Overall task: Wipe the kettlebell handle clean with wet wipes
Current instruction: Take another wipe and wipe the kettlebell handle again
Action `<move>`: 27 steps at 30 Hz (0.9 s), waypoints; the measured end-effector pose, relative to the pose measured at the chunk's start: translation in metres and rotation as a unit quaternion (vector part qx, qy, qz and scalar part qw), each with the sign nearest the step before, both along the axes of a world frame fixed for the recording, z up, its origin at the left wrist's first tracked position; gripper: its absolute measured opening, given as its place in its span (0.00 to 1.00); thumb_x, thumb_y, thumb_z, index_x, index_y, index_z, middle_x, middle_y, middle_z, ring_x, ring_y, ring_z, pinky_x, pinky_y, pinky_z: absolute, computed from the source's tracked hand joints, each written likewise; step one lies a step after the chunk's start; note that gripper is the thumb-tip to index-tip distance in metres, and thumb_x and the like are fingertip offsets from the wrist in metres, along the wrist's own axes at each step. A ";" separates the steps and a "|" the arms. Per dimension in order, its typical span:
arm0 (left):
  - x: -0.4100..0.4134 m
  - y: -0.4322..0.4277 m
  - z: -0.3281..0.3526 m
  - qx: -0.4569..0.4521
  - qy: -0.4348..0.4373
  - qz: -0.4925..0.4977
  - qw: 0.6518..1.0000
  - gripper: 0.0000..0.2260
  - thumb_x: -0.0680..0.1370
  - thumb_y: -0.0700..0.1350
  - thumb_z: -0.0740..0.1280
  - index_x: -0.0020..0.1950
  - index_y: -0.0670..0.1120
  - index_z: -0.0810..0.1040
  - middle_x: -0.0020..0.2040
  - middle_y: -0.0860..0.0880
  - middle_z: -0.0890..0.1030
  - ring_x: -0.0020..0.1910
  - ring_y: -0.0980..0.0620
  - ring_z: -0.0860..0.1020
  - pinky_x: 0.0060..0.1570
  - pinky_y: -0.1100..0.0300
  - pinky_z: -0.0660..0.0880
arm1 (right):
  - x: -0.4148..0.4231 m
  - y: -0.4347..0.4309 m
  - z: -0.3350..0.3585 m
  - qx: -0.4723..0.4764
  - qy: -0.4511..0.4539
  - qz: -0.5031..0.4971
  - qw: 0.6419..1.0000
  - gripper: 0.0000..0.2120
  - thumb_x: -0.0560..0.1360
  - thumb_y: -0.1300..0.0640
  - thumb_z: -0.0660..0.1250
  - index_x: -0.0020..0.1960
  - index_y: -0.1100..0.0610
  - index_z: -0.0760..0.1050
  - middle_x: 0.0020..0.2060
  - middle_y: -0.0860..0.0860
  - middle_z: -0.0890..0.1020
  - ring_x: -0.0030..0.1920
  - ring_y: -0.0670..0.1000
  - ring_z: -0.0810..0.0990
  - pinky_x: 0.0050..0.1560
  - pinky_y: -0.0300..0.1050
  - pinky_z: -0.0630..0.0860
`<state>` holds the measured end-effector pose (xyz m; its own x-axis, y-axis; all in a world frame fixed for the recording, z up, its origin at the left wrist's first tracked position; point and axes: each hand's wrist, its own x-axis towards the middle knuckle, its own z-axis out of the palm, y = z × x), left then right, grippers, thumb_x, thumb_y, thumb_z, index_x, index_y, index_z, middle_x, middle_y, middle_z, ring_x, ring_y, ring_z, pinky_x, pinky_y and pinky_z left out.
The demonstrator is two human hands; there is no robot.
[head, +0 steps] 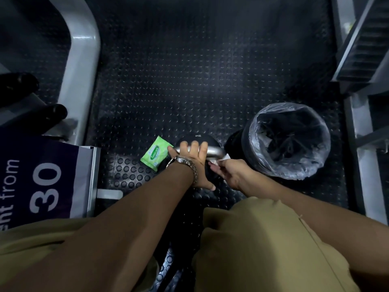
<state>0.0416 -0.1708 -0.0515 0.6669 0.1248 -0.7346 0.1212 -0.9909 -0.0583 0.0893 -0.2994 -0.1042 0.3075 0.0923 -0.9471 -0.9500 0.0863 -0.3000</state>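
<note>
Two hands meet at the kettlebell handle (213,151), a silver bar on top of the black kettlebell (197,137), which stands on the studded rubber floor (189,70) just in front of the person. The left hand (195,165), with a metal watch (186,162) on its wrist, lies over the left and middle part of the bar. Its four fingers (194,146) are slightly spread and bend over the far side, and the thumb sticks out wide toward the person, off the bar. The right hand (231,173) pinches a small white wet wipe (223,160) between its fingertips and holds it against the right end of the bar, where the handle curves down. The rest of its fingers are loosely curled. A green pack of wipes (156,153) lies on the floor just left of the kettlebell, near the left hand's little finger. A bin (288,171) lined with clear plastic stands close on the right.
</note>
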 end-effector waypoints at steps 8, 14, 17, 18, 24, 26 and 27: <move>0.000 0.001 0.000 -0.004 0.003 0.000 1.000 0.65 0.62 0.79 0.68 0.82 0.49 0.35 0.80 0.46 0.49 0.78 0.37 0.51 0.71 0.26 0.55 | 0.001 -0.001 -0.003 0.009 -0.017 -0.002 1.000 0.08 0.78 0.75 0.67 0.57 0.72 0.77 0.49 0.62 0.83 0.44 0.57 0.87 0.38 0.42 0.85; 0.000 0.000 0.001 -0.002 0.003 0.004 1.000 0.65 0.62 0.78 0.69 0.82 0.49 0.35 0.80 0.46 0.49 0.77 0.37 0.51 0.71 0.26 0.54 | 0.002 0.003 -0.013 -0.030 -0.051 0.081 0.995 0.05 0.80 0.72 0.67 0.47 0.67 0.72 0.43 0.63 0.85 0.43 0.57 0.87 0.48 0.49 0.86; 0.000 0.000 0.001 -0.006 0.007 0.007 1.000 0.65 0.62 0.78 0.69 0.82 0.49 0.34 0.80 0.46 0.48 0.78 0.36 0.49 0.71 0.25 0.53 | 0.000 -0.003 -0.016 -0.053 -0.090 0.116 0.988 0.06 0.79 0.68 0.71 0.46 0.64 0.75 0.39 0.61 0.85 0.36 0.53 0.85 0.35 0.42 0.84; 0.000 0.000 0.000 -0.007 0.010 0.009 1.000 0.65 0.62 0.78 0.69 0.82 0.49 0.34 0.81 0.46 0.47 0.78 0.36 0.48 0.71 0.25 0.52 | -0.001 -0.005 -0.017 -0.056 -0.100 0.120 0.986 0.06 0.79 0.67 0.72 0.47 0.64 0.75 0.39 0.61 0.85 0.35 0.52 0.84 0.32 0.41 0.83; 0.001 -0.001 0.002 -0.002 0.015 0.005 1.000 0.65 0.63 0.78 0.69 0.81 0.49 0.33 0.80 0.46 0.46 0.78 0.35 0.48 0.71 0.25 0.52 | 0.001 -0.008 -0.018 -0.082 -0.145 0.167 0.972 0.20 0.75 0.68 0.76 0.45 0.56 0.64 0.39 0.64 0.84 0.31 0.56 0.80 0.37 0.51 0.79; 0.001 0.000 0.002 -0.001 0.018 0.004 1.000 0.65 0.63 0.78 0.68 0.81 0.48 0.32 0.80 0.46 0.46 0.78 0.35 0.47 0.71 0.25 0.52 | 0.002 -0.006 -0.018 -0.079 -0.145 0.145 0.976 0.22 0.74 0.69 0.75 0.45 0.55 0.62 0.42 0.65 0.84 0.30 0.56 0.80 0.35 0.50 0.80; 0.001 0.000 0.002 -0.003 0.019 0.006 1.000 0.65 0.63 0.78 0.68 0.81 0.49 0.32 0.81 0.46 0.46 0.79 0.35 0.47 0.71 0.25 0.52 | 0.002 -0.005 -0.015 -0.075 -0.141 0.124 0.979 0.22 0.75 0.71 0.75 0.46 0.55 0.62 0.41 0.64 0.83 0.29 0.55 0.81 0.33 0.49 0.81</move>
<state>0.0428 -0.1711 -0.0490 0.6369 0.1283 -0.7602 0.1304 -0.9898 -0.0578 0.0908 -0.3042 -0.1191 0.5449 0.0643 -0.8360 -0.8132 -0.2023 -0.5456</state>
